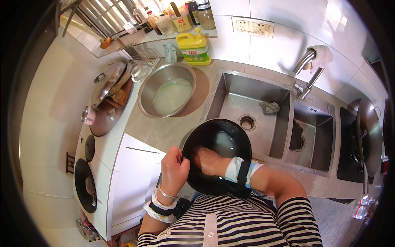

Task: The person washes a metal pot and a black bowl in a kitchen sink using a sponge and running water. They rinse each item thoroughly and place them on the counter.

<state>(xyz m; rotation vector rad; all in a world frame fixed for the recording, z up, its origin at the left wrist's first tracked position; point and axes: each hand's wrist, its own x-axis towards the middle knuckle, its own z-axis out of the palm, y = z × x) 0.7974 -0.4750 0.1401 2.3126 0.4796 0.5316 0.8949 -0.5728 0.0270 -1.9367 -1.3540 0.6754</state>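
A round black pot is tipped close to my body, at the front edge of the counter beside the sink. My left hand grips its left rim, thumb on top. Inside the pot lies my right hand, pressed toward its left inner wall; the fingers are in shadow, so what they hold is hidden. Wet highlights and a pale patch show on the pot's inner surface. Behind it stands the double stainless sink, with a greyish cloth in the larger basin and a dark cloth in the smaller one.
A steel basin of cloudy liquid stands on the counter near a yellow detergent jug. The faucet rises behind the sink. At right, a wok rests over a black stove. Lids and a white cup sit at left.
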